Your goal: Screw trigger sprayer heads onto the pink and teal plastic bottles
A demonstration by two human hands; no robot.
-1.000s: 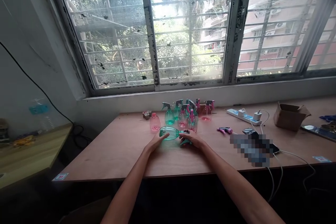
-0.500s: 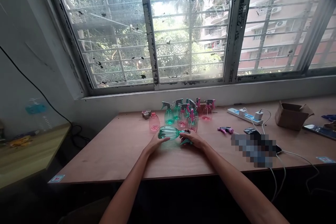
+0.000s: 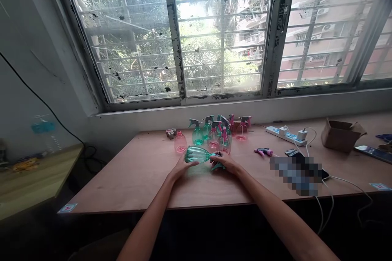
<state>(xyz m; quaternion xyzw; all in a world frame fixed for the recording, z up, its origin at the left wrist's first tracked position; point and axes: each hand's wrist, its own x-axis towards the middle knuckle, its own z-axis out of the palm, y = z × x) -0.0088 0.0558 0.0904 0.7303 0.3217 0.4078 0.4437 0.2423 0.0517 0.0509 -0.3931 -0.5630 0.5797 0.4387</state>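
Observation:
A clear green spray bottle (image 3: pixel 197 154) lies on its side just above the wooden table (image 3: pixel 137 179), held between both hands. My left hand (image 3: pixel 181 167) cups the bottle's body from below. My right hand (image 3: pixel 226 162) is closed round its teal trigger head (image 3: pixel 217 165). Behind them stands a cluster of several pink and green spray bottles (image 3: pixel 219 132). A capless pink bottle (image 3: pixel 180 142) stands to their left.
A loose pink trigger head (image 3: pixel 262 151) lies to the right. Further right are a power strip (image 3: pixel 286 135) with cables, a phone (image 3: pixel 306 167) and a small cardboard box (image 3: pixel 340 135). Small blocks (image 3: pixel 170 133) sit at the back by the wall under the window.
The hands and the green bottle have stayed nearly in place; the bottle's base has lifted slightly and the view has shifted a little.

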